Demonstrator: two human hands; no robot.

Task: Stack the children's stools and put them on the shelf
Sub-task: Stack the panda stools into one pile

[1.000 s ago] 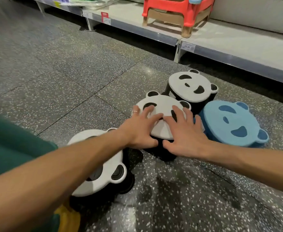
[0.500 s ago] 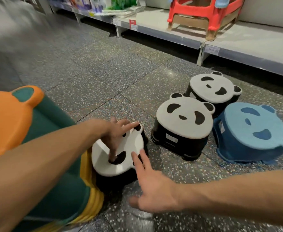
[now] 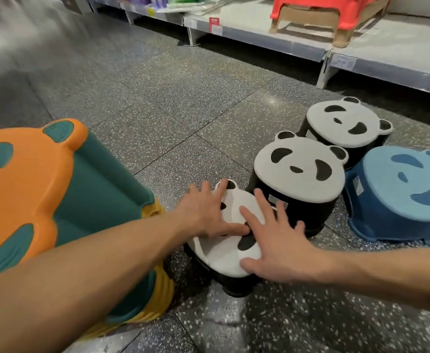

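Panda stool (image 3: 224, 256) nearest me sits on the floor directly under both palms, its face running away from me, one ear poking out beside my left hand (image 3: 203, 215). That hand lies flat on the far-left part of the seat and my right hand (image 3: 282, 248) lies flat over the right side, thumb at the near rim, all fingers straight and spread, gripping nothing yet. The second panda stool (image 3: 300, 171) stands just beyond my right fingertips, so I judge the lift should go forward and right, with the right hand nearer and the shelf (image 3: 387, 47) well beyond.
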